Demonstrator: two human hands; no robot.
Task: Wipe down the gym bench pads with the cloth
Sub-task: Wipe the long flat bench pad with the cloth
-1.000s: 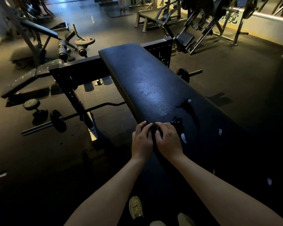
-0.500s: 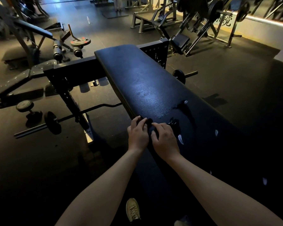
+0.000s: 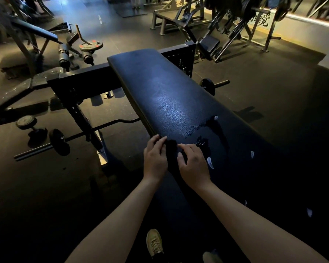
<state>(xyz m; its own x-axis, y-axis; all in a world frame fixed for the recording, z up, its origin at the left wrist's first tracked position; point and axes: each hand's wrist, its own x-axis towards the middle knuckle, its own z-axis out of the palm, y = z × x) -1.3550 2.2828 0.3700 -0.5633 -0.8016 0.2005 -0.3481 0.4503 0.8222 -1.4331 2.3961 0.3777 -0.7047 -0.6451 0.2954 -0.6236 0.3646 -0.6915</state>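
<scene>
Black vinyl pad point(image 3: 169, 95), one only, runs away from the person, with a wet sheen mid-length. One dark cloth point(image 3: 171, 147) sits bunched at the pad's left edge between two hands and is hard to make out. Left hand point(image 3: 154, 158) curls its fingers over it. Right hand point(image 3: 193, 165) pinches it with bent fingers. Both are probably there to gather it and press down for a stroke. At least four pale marks point(image 3: 210, 162) on the pad. Floor: seemingly one barbell point(image 3: 59, 142), one dumbbell point(image 3: 26, 121), one shoe point(image 3: 154, 242).
</scene>
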